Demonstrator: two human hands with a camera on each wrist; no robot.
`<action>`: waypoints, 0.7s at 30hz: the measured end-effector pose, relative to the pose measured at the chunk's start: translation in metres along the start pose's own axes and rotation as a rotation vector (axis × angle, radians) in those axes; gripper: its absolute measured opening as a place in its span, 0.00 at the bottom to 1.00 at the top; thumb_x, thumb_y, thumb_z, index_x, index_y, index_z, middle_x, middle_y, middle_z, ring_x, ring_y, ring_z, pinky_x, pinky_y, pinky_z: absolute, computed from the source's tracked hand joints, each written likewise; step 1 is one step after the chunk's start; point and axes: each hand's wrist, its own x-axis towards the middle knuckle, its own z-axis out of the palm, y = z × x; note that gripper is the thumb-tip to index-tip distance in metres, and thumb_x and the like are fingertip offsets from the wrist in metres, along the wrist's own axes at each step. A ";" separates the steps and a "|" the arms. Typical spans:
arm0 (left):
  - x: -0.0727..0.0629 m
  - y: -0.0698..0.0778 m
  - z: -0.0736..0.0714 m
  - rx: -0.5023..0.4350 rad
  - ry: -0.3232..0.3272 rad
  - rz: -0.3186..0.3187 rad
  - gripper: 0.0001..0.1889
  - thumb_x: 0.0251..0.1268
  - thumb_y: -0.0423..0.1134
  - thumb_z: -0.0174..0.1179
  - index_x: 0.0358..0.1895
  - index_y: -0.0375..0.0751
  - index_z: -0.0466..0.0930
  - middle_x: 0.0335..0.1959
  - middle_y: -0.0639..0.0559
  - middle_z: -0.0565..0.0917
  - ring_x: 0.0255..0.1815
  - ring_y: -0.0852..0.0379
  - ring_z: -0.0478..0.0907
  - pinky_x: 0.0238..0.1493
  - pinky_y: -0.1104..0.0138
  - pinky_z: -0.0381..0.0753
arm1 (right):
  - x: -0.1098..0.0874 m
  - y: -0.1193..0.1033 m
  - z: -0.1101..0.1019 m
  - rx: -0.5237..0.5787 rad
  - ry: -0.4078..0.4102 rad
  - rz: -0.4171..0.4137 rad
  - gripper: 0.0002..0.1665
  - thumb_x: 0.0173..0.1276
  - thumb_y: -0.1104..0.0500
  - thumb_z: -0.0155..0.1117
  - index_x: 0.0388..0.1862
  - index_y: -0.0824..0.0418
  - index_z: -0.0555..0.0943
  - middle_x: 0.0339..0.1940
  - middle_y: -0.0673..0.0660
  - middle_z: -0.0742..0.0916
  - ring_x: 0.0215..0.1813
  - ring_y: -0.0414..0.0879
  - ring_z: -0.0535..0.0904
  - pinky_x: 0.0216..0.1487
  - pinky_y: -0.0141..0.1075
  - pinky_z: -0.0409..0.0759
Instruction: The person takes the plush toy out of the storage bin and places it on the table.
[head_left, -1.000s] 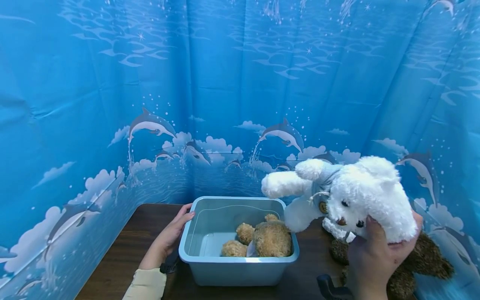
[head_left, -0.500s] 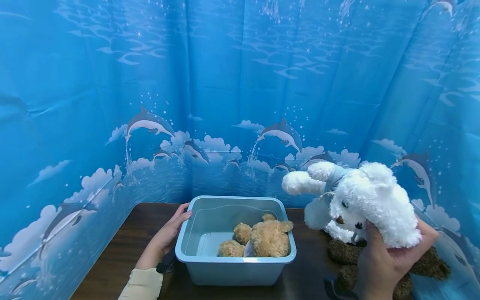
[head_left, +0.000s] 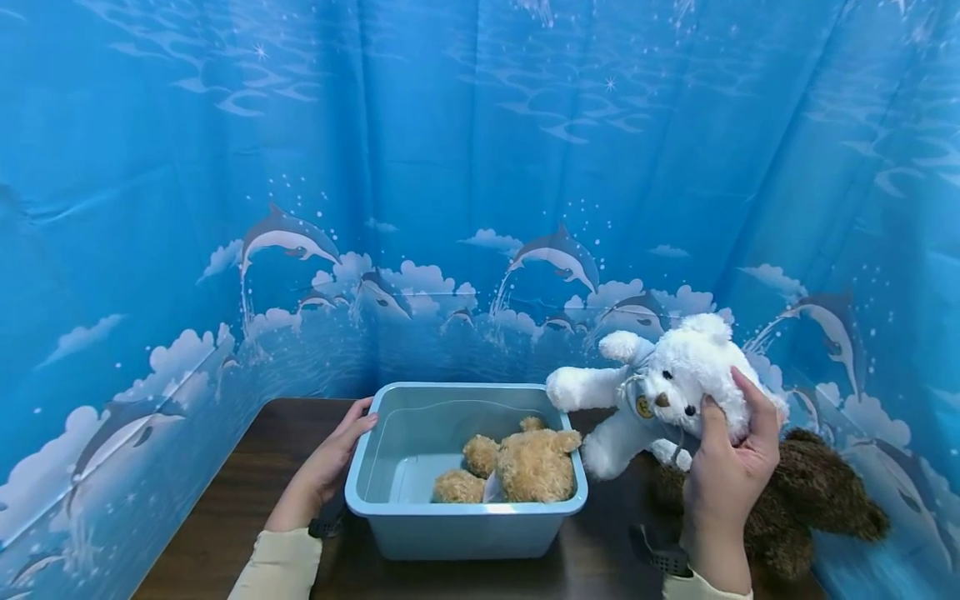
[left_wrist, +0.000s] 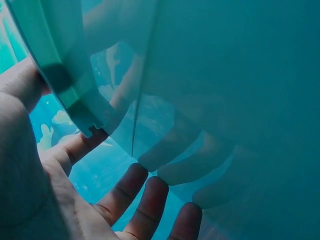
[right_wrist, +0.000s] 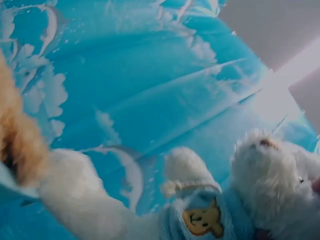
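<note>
My right hand (head_left: 731, 471) grips a white teddy bear (head_left: 708, 367) by its head, right of the pale blue plastic bin (head_left: 465, 533). The bear wears a light blue outfit with a bear-face patch (right_wrist: 202, 220). Its body lies sideways, legs pointing toward the bin. My left hand (head_left: 330, 458) holds the bin's left rim. In the left wrist view, the thumb crosses the rim (left_wrist: 55, 97) and the other fingers touch or nearly touch the outer wall. Inside the bin, on the right, lies a light brown teddy bear (head_left: 536, 471).
A dark brown plush toy (head_left: 817, 492) lies on the table's right side, partly behind my right forearm. The dark wooden table (head_left: 232, 500) runs under the bin. A blue dolphin-print curtain (head_left: 450, 167) hangs behind and around it.
The white bear first shifts right, away from the bin, then comes back left with its legs near the bin's right rim. My left hand stays on the bin. The head view tilts slightly.
</note>
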 end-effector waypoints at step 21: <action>0.004 -0.001 -0.001 0.009 0.011 -0.026 0.33 0.85 0.64 0.48 0.85 0.61 0.55 0.84 0.42 0.64 0.84 0.34 0.60 0.71 0.39 0.77 | 0.009 0.056 -0.018 -0.327 0.106 0.344 0.28 0.79 0.56 0.70 0.76 0.47 0.80 0.84 0.53 0.69 0.84 0.49 0.59 0.71 0.36 0.76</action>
